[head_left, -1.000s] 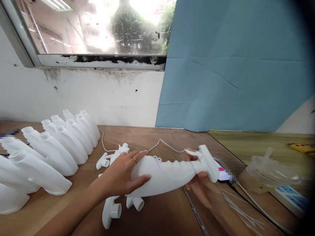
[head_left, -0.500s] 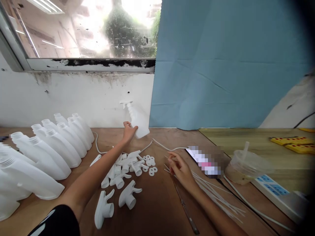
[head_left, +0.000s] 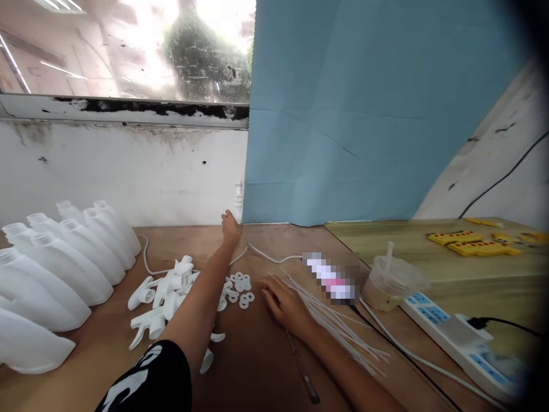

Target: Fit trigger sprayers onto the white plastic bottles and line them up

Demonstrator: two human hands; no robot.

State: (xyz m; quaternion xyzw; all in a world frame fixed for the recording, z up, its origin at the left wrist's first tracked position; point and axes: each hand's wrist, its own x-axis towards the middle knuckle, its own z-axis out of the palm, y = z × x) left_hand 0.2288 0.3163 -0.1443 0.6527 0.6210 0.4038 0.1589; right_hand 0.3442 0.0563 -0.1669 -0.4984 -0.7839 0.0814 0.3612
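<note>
At the far edge of the table, my left hand (head_left: 231,226) is closed around a white spray bottle (head_left: 238,197), which stands upright by the wall and is seen narrow side on. My hand covers its lower part. My right hand (head_left: 286,303) lies low over the table, fingers stretched forward and thumb apart, with nothing visible in it. Just left of it are several white ring washers (head_left: 242,281). Thin white tubes (head_left: 338,326) fan out on its other side. White trigger spray heads (head_left: 174,286) are heaped around my left forearm, which hides some.
White open-necked bottles (head_left: 81,257) stand in rows at the left. Below my right hand lies a thin metal tool (head_left: 309,389). A phone (head_left: 330,277), a lidded plastic cup with a straw (head_left: 388,286) and a power strip (head_left: 433,317) are to the right.
My left hand has moved with the spray bottle, which was tilted and now stands upright, turned narrow side on. My right hand's fingers have lowered and straightened. The view has swung right.
</note>
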